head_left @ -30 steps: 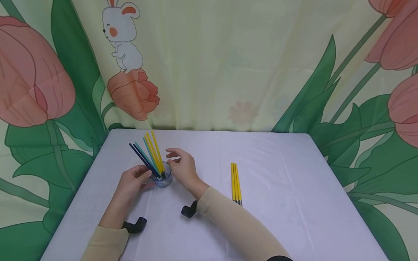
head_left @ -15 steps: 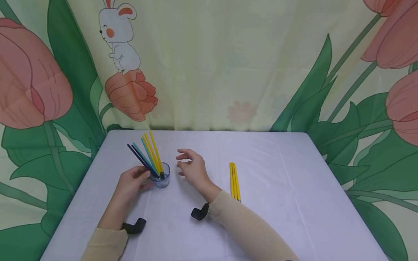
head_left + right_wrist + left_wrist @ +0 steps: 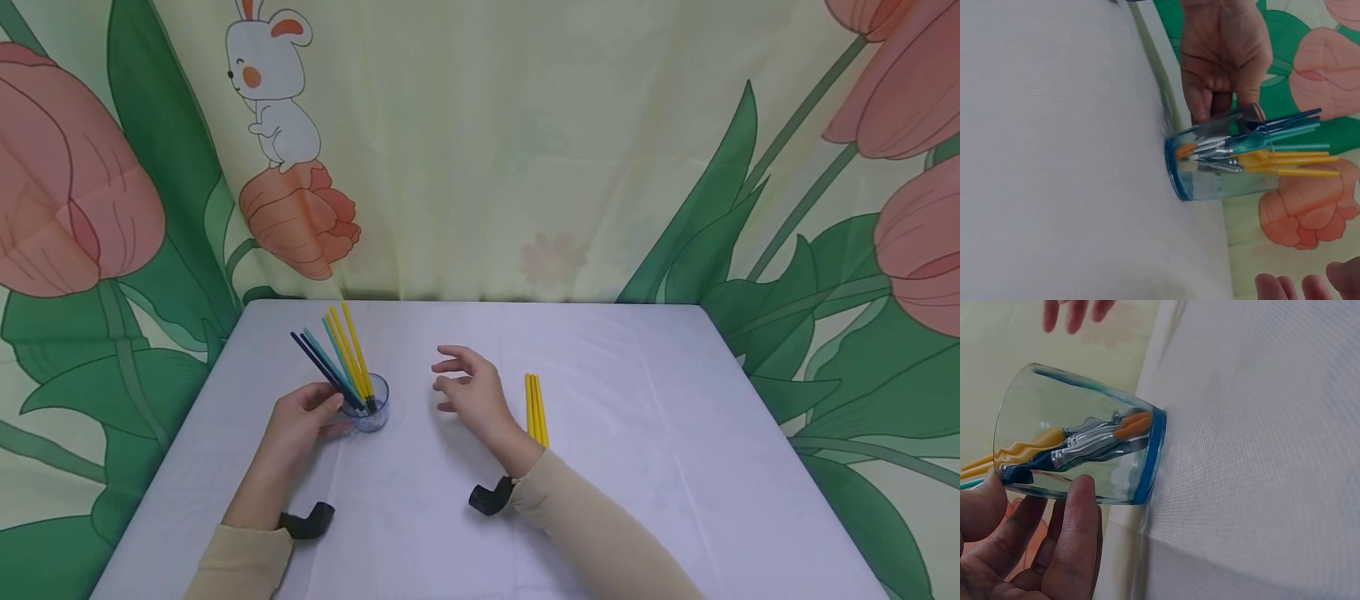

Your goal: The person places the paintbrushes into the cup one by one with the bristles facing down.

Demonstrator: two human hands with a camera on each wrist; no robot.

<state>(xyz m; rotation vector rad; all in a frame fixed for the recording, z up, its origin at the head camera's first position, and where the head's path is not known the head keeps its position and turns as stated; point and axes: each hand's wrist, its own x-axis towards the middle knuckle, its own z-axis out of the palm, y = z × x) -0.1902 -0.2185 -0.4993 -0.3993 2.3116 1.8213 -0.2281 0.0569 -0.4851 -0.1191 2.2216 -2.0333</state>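
Note:
A clear glass cup [image 3: 380, 418] with a blue base stands upright at the table's left. In it lean several paintbrushes [image 3: 348, 354], bristles down, with yellow, teal and dark blue handles. My left hand [image 3: 300, 417] holds the cup's left side, thumb near the rim and fingers against the wall, as the left wrist view shows. To the right of the cup, my right hand [image 3: 480, 396] hovers with loosely bent fingers and nothing in them. Just beyond it lie three yellow-handled brushes [image 3: 536, 408] side by side, their lower ends hidden behind my right forearm.
A white cloth [image 3: 637, 433] covers the table, whose far edge runs in front of a curtain [image 3: 465, 167] printed with tulips and a rabbit. A black wrist mount [image 3: 491, 497] sticks out from my right cuff, and a similar mount [image 3: 307, 522] from my left.
My right hand has moved away from the cup to the right, toward the yellow brushes, and its forearm now covers their lower ends. My left hand stays on the cup.

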